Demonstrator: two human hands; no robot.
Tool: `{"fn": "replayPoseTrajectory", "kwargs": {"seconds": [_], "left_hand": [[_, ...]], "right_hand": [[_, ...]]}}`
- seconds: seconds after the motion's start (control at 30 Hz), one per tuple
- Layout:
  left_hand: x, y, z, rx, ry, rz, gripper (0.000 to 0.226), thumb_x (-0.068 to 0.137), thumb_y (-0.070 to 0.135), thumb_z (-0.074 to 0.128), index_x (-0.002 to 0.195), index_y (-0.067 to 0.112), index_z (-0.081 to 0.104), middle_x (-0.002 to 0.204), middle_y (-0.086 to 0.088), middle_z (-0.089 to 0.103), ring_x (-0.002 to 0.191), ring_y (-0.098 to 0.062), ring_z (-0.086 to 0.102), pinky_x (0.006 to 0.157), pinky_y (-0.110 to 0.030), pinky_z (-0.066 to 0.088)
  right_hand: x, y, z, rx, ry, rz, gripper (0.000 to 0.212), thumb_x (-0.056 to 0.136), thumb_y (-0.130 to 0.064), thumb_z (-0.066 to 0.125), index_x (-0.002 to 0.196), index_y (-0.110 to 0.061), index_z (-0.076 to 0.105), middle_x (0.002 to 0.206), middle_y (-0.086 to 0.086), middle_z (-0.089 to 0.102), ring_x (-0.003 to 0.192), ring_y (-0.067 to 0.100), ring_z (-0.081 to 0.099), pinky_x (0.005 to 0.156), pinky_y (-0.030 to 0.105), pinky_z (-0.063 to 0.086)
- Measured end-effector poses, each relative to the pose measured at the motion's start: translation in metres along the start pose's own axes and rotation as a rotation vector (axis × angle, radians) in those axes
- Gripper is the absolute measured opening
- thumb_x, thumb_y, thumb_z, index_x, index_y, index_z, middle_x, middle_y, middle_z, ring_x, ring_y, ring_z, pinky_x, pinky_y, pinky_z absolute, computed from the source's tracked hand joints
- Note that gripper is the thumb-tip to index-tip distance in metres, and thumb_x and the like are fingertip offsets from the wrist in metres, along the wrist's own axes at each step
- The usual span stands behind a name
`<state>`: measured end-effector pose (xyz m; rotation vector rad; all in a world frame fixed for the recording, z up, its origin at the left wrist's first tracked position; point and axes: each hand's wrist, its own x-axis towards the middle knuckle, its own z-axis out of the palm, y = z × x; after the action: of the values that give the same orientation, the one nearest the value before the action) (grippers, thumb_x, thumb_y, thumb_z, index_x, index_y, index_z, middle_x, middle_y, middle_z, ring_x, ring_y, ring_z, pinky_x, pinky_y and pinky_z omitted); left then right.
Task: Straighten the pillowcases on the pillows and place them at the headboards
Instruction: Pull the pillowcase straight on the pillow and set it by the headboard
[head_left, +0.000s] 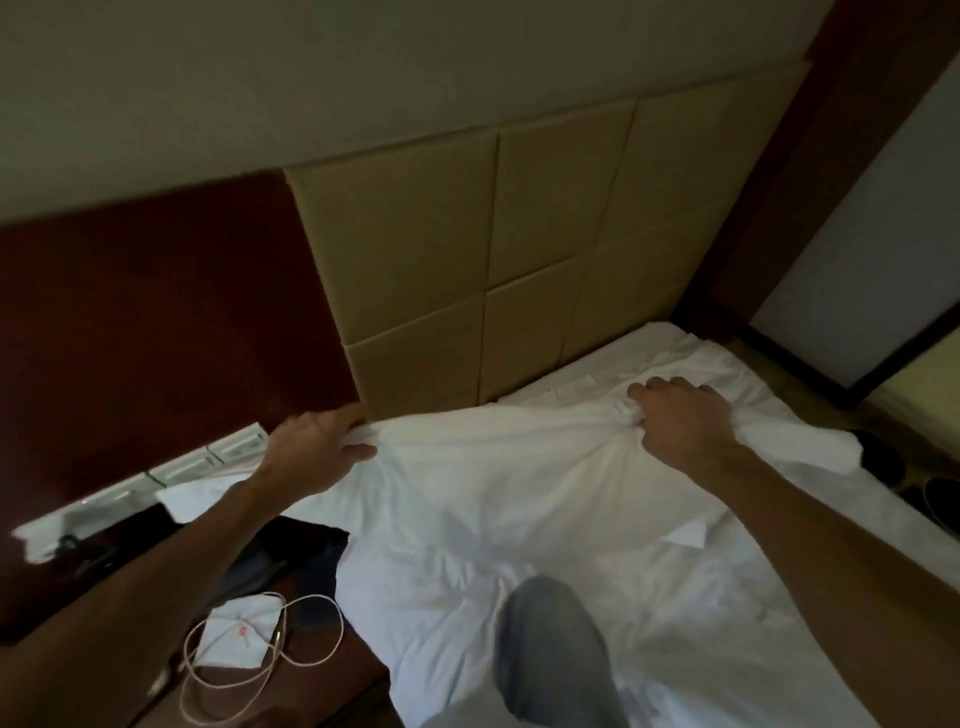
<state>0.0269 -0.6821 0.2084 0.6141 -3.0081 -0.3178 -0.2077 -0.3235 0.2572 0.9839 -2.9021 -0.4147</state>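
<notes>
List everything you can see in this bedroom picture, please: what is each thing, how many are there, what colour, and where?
pillow: one, white, lying across the head of the bed
bed sheet: one, white, rumpled, covering the mattress
headboard: one, beige padded squares, behind the pillow
wall panel: one, dark red-brown, left of the headboard
switch strip: one, silvery, below the wall panel
nightstand: one, dark wood, left of the bed
paper packet: one, white with a red mark, on the nightstand
cable: one, pale, looped over the packet
shoes: seemingly two, dark, on the floor at the right
knee: one, grey trousers, on the bed
left hand: pinches the pillow's left corner
right hand: fingers grip bunched cloth at its right end
</notes>
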Motion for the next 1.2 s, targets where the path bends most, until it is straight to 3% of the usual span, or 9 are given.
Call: {"fn": "replayPoseTrajectory", "kwargs": {"seconds": [0.23,0.37,0.57,0.73,0.93,1.1,1.2], "left_hand": [[-0.008,-0.028,-0.040,0.085,-0.033,-0.217,0.026,0.088,0.053,0.062,0.104,0.036,0.052,0.089,0.010,0.063,0.080,-0.019,0.065,0.069,-0.033,0.050],[0.003,-0.046,-0.034,0.078,-0.107,-0.287,0.022,0.088,0.054,0.060,0.097,0.038,0.049,0.086,0.012,0.062,0.074,-0.013,0.062,0.065,-0.031,0.049],[0.028,-0.050,-0.010,0.082,-0.205,-0.359,0.044,0.095,0.052,0.051,0.133,0.031,0.046,0.124,-0.002,0.061,0.110,-0.026,0.060,0.089,-0.040,0.050],[0.050,-0.055,-0.010,0.168,-0.356,-0.395,0.048,0.098,0.053,0.045,0.139,0.029,0.042,0.126,-0.006,0.064,0.109,-0.026,0.063,0.090,-0.038,0.051],[0.092,-0.073,-0.041,0.147,-0.398,-0.469,0.050,0.095,0.051,0.053,0.140,0.029,0.048,0.139,-0.001,0.057,0.124,-0.025,0.056,0.101,-0.039,0.045],[0.110,-0.092,-0.021,0.298,-0.249,-0.505,0.045,0.095,0.055,0.051,0.134,0.033,0.050,0.119,-0.002,0.067,0.105,-0.025,0.066,0.080,-0.039,0.051],[0.107,-0.097,0.017,0.274,-0.113,-0.553,0.038,0.094,0.048,0.057,0.127,0.029,0.054,0.109,-0.002,0.069,0.092,-0.027,0.068,0.068,-0.035,0.047]], "right_hand": [[0.081,-0.039,-0.019,0.086,0.108,-0.190,0.030,0.083,-0.020,0.060,0.112,-0.027,0.057,0.108,-0.004,0.060,0.101,0.021,0.058,0.073,0.031,0.039],[0.136,-0.059,-0.010,0.109,0.130,-0.259,0.031,0.086,-0.021,0.058,0.116,-0.030,0.055,0.112,-0.005,0.059,0.106,0.019,0.055,0.078,0.034,0.042],[0.213,-0.070,0.005,0.107,0.082,-0.380,0.037,0.088,-0.021,0.057,0.123,-0.031,0.053,0.118,-0.004,0.058,0.108,0.020,0.055,0.083,0.036,0.043],[0.252,-0.087,0.021,0.117,0.078,-0.437,0.034,0.086,-0.016,0.053,0.117,-0.029,0.055,0.114,-0.003,0.059,0.106,0.021,0.055,0.076,0.034,0.035],[0.294,-0.102,0.019,0.101,0.103,-0.463,0.030,0.084,-0.017,0.055,0.111,-0.030,0.058,0.113,-0.004,0.062,0.108,0.021,0.056,0.087,0.037,0.040],[0.324,-0.134,0.027,0.052,0.073,-0.456,0.023,0.086,-0.021,0.058,0.108,-0.030,0.059,0.110,-0.004,0.065,0.105,0.022,0.058,0.088,0.039,0.042],[0.326,-0.153,0.051,0.032,0.059,-0.459,0.024,0.087,-0.020,0.057,0.110,-0.029,0.060,0.112,-0.004,0.065,0.107,0.022,0.057,0.090,0.040,0.041]]}}
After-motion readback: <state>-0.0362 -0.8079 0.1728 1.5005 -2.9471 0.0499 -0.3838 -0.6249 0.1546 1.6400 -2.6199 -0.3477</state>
